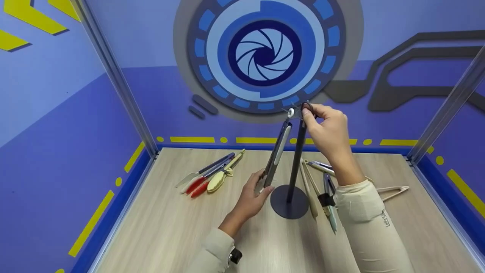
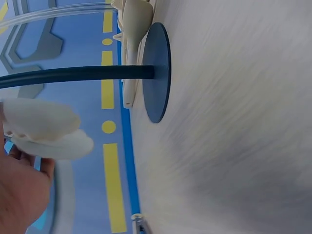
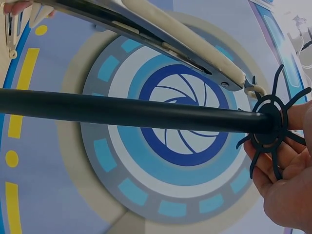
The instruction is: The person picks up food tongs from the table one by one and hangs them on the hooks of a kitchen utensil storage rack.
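Note:
My left hand [image 1: 251, 195] grips a pair of tongs [image 1: 280, 146] near their lower end. The tongs stand steeply upright, with metal arms and a pale strip along the handle. Their two white rounded heads [image 2: 46, 119] show beside the fingers in the left wrist view. The small white hanging loop [image 3: 255, 89] at the top of the tongs overlaps one hook of a black stand. My right hand [image 1: 330, 129] holds the stand's top, pinching its ring between thumb and fingers. Curved hooks radiate from the hub [image 3: 278, 118] there. The black pole [image 1: 297, 159] rises from a round base [image 1: 282, 210].
Several tongs lie at the left, among them red-tipped tongs [image 1: 197, 185] and yellow tongs [image 1: 218, 181]. More lie right of the stand, including wooden tongs [image 1: 308, 189], teal-tipped tongs [image 1: 332, 220] and pale tongs [image 1: 394, 192], partly behind the right arm. Blue panels enclose the table [image 1: 151, 235].

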A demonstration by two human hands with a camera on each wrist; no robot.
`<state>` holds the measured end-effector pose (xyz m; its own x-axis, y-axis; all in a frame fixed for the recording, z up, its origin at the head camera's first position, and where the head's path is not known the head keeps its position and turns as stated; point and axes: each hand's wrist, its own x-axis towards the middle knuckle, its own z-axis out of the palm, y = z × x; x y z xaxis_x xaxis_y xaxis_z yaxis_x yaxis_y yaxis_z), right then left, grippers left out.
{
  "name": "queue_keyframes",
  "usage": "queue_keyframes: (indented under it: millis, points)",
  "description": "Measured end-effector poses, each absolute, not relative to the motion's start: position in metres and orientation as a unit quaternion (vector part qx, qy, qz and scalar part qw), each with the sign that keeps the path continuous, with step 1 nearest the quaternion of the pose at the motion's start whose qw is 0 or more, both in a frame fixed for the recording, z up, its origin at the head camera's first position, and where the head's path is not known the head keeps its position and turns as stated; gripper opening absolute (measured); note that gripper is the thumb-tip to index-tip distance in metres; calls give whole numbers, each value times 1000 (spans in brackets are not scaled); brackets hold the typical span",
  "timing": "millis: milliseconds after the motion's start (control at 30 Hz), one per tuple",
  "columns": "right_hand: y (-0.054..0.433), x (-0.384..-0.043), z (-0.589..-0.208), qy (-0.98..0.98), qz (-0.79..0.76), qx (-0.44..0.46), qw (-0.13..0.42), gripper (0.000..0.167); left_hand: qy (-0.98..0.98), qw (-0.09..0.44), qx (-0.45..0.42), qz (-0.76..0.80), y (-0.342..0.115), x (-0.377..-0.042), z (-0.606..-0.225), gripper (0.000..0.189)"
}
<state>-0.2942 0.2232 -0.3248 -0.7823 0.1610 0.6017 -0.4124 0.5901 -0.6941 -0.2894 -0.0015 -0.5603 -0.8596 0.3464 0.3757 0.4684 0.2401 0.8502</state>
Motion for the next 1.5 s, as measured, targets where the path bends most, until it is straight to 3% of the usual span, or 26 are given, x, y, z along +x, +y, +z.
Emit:
queue_keyframes:
  millis: [400, 833, 1133, 1500]
  points:
    - [225, -294, -322, -841, 430, 94, 316, 20, -755, 46, -213, -618, 2, -302, -576, 31]
    - [226, -292, -322, -848, 423, 88, 307, 22, -755, 15, -210, -620, -3, -305, -574, 48]
    - [224, -293, -320, -852, 400, 107, 321, 20, -788, 38, -199, -581, -2, -304, -570, 60]
    - [235, -283, -315, -879, 388, 129, 247, 26, -787, 9, -205, -582, 2, -303, -570, 59]
